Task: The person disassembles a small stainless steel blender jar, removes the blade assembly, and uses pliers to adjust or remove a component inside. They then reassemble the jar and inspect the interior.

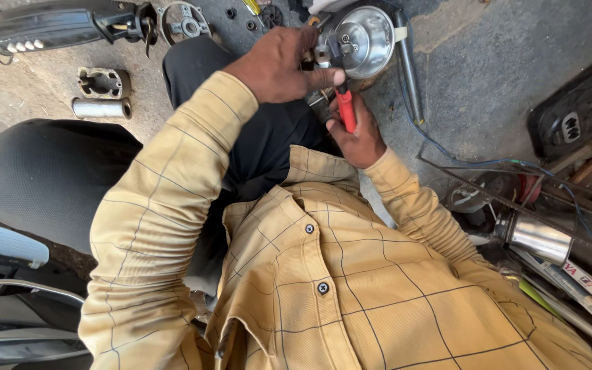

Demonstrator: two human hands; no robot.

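L hand (279, 65) clamps the round chrome housing (363, 40) at far centre, steadying it. R hand (358, 140) is closed on the red-handled tool (346, 109), tip at the housing's near-left edge. 2 hands close together, not touching.

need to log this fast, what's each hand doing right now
Left hand: closed, gripping the shiny round metal part at its edge.
Right hand: closed around the red-handled tool, its tip at the metal part.
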